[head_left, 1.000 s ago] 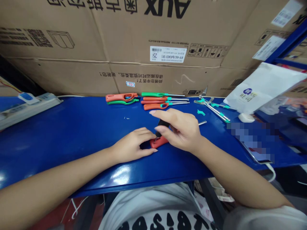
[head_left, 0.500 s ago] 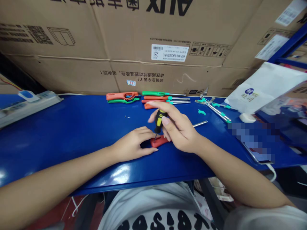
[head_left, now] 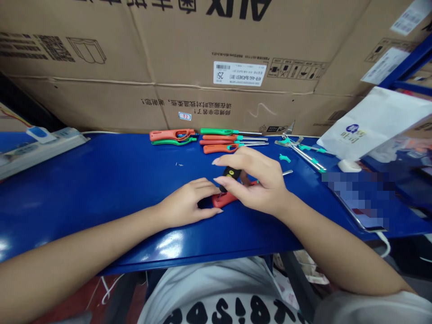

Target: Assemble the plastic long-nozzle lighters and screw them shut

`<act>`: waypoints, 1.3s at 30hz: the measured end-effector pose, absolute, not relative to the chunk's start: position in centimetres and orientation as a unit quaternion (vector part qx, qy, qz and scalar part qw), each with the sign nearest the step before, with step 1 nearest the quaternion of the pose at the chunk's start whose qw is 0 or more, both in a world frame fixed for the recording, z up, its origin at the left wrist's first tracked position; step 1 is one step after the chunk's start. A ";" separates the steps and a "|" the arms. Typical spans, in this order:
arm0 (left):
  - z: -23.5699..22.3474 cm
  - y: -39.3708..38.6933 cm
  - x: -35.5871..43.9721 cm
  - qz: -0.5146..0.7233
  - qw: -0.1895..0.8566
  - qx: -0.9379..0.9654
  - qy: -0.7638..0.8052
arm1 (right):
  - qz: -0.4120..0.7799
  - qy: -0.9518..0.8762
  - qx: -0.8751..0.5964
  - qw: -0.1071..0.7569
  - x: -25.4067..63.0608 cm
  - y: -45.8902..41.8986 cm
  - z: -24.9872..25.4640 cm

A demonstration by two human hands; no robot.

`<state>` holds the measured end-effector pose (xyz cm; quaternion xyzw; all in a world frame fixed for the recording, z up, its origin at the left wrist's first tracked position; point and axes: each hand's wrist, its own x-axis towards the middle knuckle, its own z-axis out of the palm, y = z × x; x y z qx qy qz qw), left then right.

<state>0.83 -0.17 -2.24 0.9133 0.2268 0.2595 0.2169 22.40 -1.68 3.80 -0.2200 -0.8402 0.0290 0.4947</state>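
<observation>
A red long-necked gas lighter [head_left: 227, 198] lies on the blue table, its metal tube pointing right. My left hand [head_left: 189, 202] pinches the handle end between thumb and fingers. Above the handle, my right hand [head_left: 259, 180] has thumb and fingers around a black and yellow screwdriver [head_left: 227, 179]. The screwdriver leans, its thin shaft reaching down to the handle near the left end. Whether the tip sits in a screw is too small to tell. My right hand hides the lighter's middle part.
Several assembled orange and green lighters [head_left: 219, 148] lie at the back, with loose handle shells [head_left: 172, 135] left of them. Tiny metal pins or screws [head_left: 179, 164] lie mid-table. Metal tubes [head_left: 308, 157], a teal part [head_left: 285, 158] and a phone [head_left: 361, 207] are right. A power strip [head_left: 64, 139] stands left.
My right hand's fingers closed in around the screwdriver, then opened wider again, with its handle turning and tilting. The left hand and the lighter have stayed put.
</observation>
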 end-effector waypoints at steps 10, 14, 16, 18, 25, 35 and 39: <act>-2.2 -0.2 0.8 0.253 0.210 0.916 0.228 | 0.063 -0.850 -0.195 0.486 22.4 -1.5 3.5; -2.1 -0.3 0.9 0.253 0.211 0.916 0.229 | -0.022 -0.853 -0.195 0.484 22.5 -1.5 3.2; -2.1 -0.2 0.9 0.251 0.212 0.917 0.227 | 0.046 -0.870 -0.184 0.456 22.5 -1.6 3.4; -2.1 -0.2 0.8 0.252 0.211 0.917 0.226 | 0.096 -0.869 -0.176 0.451 22.4 -1.6 3.5; -2.3 -0.2 0.8 0.252 0.198 0.920 0.224 | -0.001 -0.842 -0.209 0.497 22.7 -1.2 3.6; -2.5 -0.3 0.7 0.245 0.197 0.918 0.241 | 0.085 -0.852 -0.208 0.472 23.1 -0.9 4.0; -2.6 -0.2 0.7 0.248 0.195 0.920 0.234 | 0.142 -0.861 -0.212 0.440 23.2 -1.0 4.4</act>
